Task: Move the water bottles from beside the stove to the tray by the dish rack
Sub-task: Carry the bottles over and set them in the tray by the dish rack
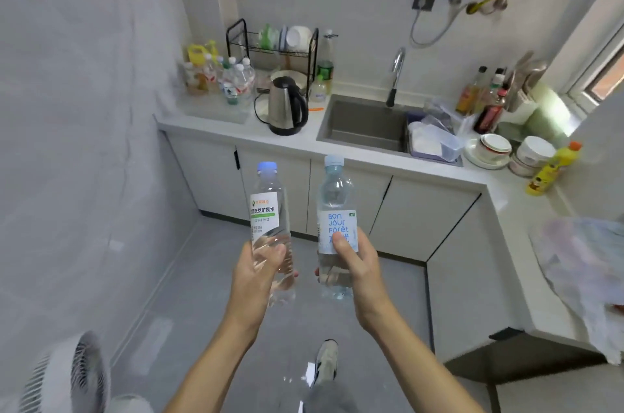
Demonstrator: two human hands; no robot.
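Note:
My left hand (pixel 258 272) grips a clear water bottle with a blue cap and a white label (pixel 268 210), held upright above the floor. My right hand (pixel 353 264) grips a second clear bottle with a pale blue cap and a "Bon Jour Foret" label (pixel 334 196), also upright. Far ahead on the counter's left end a clear tray (pixel 216 113) holds several water bottles (pixel 236 74). It stands beside the black dish rack (pixel 273 44).
An electric kettle (pixel 287 105) stands on the counter right of the tray. The sink (pixel 364 125) and tap lie further right, with bowls, sauce bottles and a yellow bottle (pixel 553 167). A white fan (pixel 67 375) stands on the floor at lower left. A plastic bag (pixel 587 270) lies on the right counter.

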